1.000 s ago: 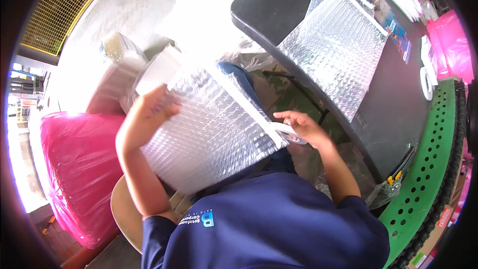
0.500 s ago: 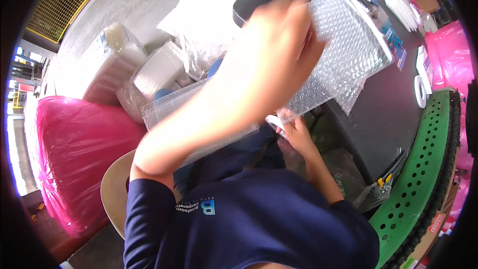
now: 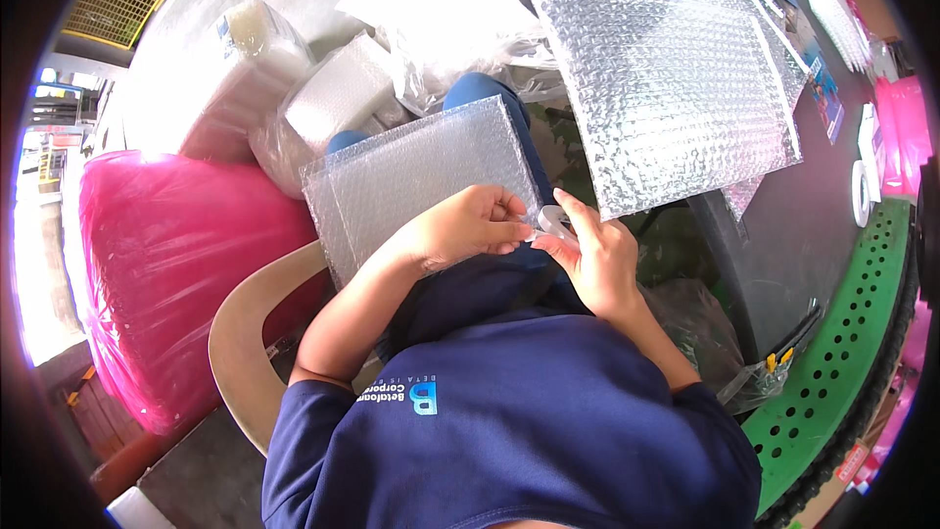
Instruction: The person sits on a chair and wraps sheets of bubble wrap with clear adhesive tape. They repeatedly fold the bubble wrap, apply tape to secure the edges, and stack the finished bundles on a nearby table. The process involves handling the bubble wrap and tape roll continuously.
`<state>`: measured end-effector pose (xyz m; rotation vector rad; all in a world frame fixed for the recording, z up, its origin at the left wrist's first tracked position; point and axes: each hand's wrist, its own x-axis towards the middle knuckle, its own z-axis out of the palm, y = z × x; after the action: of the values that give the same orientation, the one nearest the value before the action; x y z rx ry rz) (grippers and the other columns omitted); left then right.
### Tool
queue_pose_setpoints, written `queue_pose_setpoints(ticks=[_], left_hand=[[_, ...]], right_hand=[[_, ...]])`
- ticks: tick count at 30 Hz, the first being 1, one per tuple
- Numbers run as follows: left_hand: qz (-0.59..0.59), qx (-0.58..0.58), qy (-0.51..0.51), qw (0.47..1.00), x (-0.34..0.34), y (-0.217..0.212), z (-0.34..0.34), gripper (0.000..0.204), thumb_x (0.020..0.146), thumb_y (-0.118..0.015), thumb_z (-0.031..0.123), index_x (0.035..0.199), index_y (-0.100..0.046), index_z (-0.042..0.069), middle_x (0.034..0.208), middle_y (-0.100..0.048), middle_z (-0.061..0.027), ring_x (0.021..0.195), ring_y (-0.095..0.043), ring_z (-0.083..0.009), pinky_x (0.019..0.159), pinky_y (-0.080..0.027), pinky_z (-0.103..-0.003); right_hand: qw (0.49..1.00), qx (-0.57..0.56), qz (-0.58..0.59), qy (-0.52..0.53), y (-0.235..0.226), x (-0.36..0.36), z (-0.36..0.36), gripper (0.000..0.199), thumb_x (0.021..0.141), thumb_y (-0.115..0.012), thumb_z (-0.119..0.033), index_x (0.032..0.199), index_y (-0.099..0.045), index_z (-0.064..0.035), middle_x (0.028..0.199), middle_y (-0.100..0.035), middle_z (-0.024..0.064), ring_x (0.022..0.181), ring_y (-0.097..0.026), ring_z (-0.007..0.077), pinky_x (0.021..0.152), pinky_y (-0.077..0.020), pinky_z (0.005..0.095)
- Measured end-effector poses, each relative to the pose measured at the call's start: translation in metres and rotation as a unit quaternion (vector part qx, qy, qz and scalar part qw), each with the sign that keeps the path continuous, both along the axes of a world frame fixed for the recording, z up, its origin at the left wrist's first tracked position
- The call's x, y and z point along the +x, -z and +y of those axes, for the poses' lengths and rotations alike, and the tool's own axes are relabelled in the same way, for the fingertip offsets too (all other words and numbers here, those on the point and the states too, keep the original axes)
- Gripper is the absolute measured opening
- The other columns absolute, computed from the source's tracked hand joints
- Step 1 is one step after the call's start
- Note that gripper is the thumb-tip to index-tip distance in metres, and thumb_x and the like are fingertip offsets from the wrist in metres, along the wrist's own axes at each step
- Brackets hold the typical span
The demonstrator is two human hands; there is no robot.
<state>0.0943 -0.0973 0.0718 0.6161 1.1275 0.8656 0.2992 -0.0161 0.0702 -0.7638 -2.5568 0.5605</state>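
Observation:
My right hand holds a small roll of tape, thumb and fingers around its ring, above my lap. Right beside it, the fingertips of my left hand are pinched at the tape's loose end. Under and beyond my left hand, a flat bubble wrap sheet lies across my thighs. To the right, another clear bubble wrap sheet rests on the black table, its near left corner jutting past the edge close to my right fingers. More bubble wrap shows beneath it.
The black table runs along the right, bordered by a green perforated rail. A white tape roll and yellow-handled cutters lie there. Pink wrapped bundles and bubble-wrapped packs stand to my left.
My left hand has come back from over the table to the tape roll at my lap. The bubble wrap sheet on the table now lies spread out farther left, uncovered by my arm.

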Motion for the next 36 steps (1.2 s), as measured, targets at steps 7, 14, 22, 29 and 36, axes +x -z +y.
queue_pose_setpoints(ticks=[7,14,22,29,36], left_hand=[[0.23,0.152,0.074,0.958,-0.004,-0.011,-0.008,0.019,0.092,-0.064,0.008,0.098,-0.048,-0.001,0.086,-0.062,-0.0089,0.077,-0.059,-0.0164,0.074,-0.05,-0.028],[0.565,0.272,-0.061,0.776,-0.03,0.02,0.005,0.062,0.078,-0.079,0.024,0.125,-0.046,0.001,0.118,-0.054,-0.0192,0.114,-0.054,-0.0318,0.099,-0.044,-0.042],[0.694,0.127,0.007,0.709,-0.073,0.046,0.004,0.093,0.061,-0.088,0.036,0.137,-0.045,0.004,0.124,-0.054,-0.0162,0.117,-0.052,-0.0329,0.104,-0.041,-0.043],[0.544,0.07,-0.182,0.816,-0.152,-0.057,-0.033,0.042,0.082,-0.076,0.021,0.117,-0.061,0.002,0.097,-0.065,-0.007,0.086,-0.062,-0.0183,0.079,-0.05,-0.031],[0.151,0.131,-0.648,0.735,-0.091,-0.019,-0.073,0.034,0.097,-0.06,0.022,0.121,-0.052,0.0,0.111,-0.061,-0.0103,0.091,-0.063,-0.0185,0.08,-0.054,-0.033]], right_hand=[[0.993,-0.072,-0.075,-0.052,-0.02,0.003,0.005,0.041,0.081,-0.072,-0.041,0.11,-0.066,-0.0124,0.07,-0.062,0.0059,0.058,-0.063,0.0262,0.054,-0.0483,0.0363],[0.995,-0.039,-0.091,-0.024,-0.021,0.009,0.012,0.029,0.087,-0.067,-0.036,0.086,-0.059,-0.0088,0.066,-0.06,0.0076,0.058,-0.062,0.0268,0.053,-0.0467,0.0378],[0.995,-0.036,-0.097,0.006,-0.016,0.023,0.028,0.028,0.084,-0.072,-0.035,0.09,-0.063,-0.0083,0.067,-0.067,0.0068,0.059,-0.065,0.0255,0.054,-0.0492,0.0351],[0.993,-0.044,-0.108,0.027,-0.014,0.026,0.03,0.033,0.083,-0.072,-0.039,0.089,-0.064,-0.0075,0.064,-0.066,0.0075,0.056,-0.064,0.0273,0.052,-0.0486,0.0361],[0.994,-0.091,-0.05,0.018,-0.002,0.023,0.03,0.023,0.09,-0.067,-0.026,0.096,-0.064,-0.0039,0.062,-0.064,0.0103,0.057,-0.064,0.0292,0.052,-0.0475,0.0379]])
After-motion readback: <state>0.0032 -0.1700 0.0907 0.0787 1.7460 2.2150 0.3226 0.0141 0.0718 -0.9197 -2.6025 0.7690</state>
